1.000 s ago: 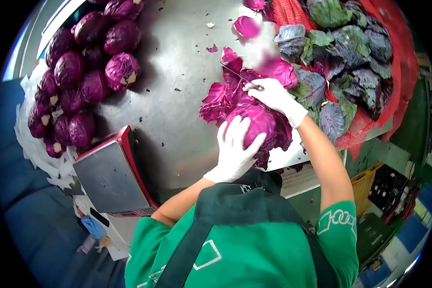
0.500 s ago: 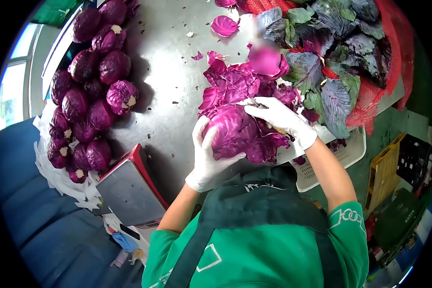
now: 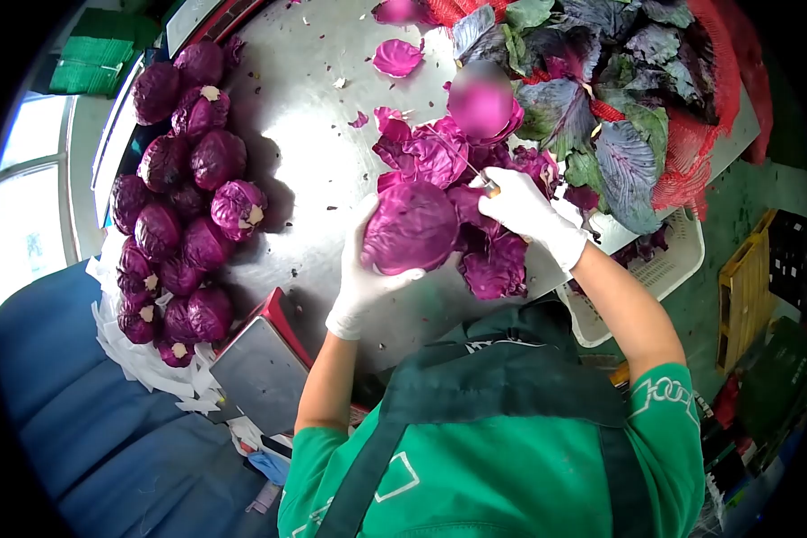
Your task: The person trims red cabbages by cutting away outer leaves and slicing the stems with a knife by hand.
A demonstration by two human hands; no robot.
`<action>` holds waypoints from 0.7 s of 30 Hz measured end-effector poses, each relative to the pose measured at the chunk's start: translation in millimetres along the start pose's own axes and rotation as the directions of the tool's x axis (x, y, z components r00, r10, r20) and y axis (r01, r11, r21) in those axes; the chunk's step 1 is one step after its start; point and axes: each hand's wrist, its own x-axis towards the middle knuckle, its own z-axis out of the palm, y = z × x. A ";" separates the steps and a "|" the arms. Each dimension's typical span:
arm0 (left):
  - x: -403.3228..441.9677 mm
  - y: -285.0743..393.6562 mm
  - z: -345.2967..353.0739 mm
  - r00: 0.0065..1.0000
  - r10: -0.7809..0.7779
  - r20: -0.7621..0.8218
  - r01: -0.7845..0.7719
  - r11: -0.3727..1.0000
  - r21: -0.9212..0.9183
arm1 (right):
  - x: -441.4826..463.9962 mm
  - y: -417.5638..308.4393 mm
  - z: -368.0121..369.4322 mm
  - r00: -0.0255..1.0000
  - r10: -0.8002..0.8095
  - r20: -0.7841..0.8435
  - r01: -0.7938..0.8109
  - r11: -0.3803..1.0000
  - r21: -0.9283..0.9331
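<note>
My left hand, in a white glove, cups a round red cabbage from the left and below, thumb along its lower side. In my gloved right hand is a knife, its thin blade pointing up and left over loose purple leaves. The right hand is a little to the right of the cabbage. Between hand and cabbage, and below, more loose leaves lie at the table's edge.
Several trimmed red cabbages are piled at the left of the metal table. Untrimmed cabbages with dark outer leaves lie in a red mesh bag at the right. A white crate stands below the edge. A scale-like box is at lower left.
My left hand has moved the cabbage slightly left and up, away from the loose leaves. My right hand has drawn to the right with the knife, whose handle now shows. The view has shifted.
</note>
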 end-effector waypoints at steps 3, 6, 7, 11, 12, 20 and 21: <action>6.3 14.1 -6.8 0.975 -0.216 -0.051 0.192 0.936 -0.294 | -1.1 9.0 -1.4 0.997 0.031 -0.075 -0.030 0.999 0.016; 7.2 -4.5 -21.9 0.958 -0.265 -0.110 0.188 0.869 -0.457 | 2.9 19.6 -28.9 0.944 -0.140 -0.299 0.086 0.978 -0.189; 6.2 -5.6 -22.5 0.941 -0.310 -0.137 0.187 0.812 -0.553 | 4.4 16.4 -46.4 0.943 0.058 -0.327 -0.142 0.960 -0.240; 7.4 8.3 -19.3 0.926 -0.340 -0.166 0.127 0.691 -0.711 | 4.5 -7.2 -67.1 0.750 -0.503 -0.429 0.029 0.673 -0.740; 7.4 7.1 -16.7 0.925 -0.343 -0.165 0.121 0.676 -0.727 | 3.6 -32.5 -62.0 0.805 -0.500 -0.319 0.221 0.752 -0.621; 13.4 46.2 10.6 0.910 -0.374 -0.179 0.155 0.707 -0.690 | 2.1 -87.0 -2.8 0.813 -0.580 0.051 0.566 0.767 -0.301; 11.4 45.1 10.2 0.907 -0.377 -0.186 0.152 0.707 -0.690 | 1.3 -86.7 -6.3 0.826 -0.557 0.080 0.559 0.796 -0.232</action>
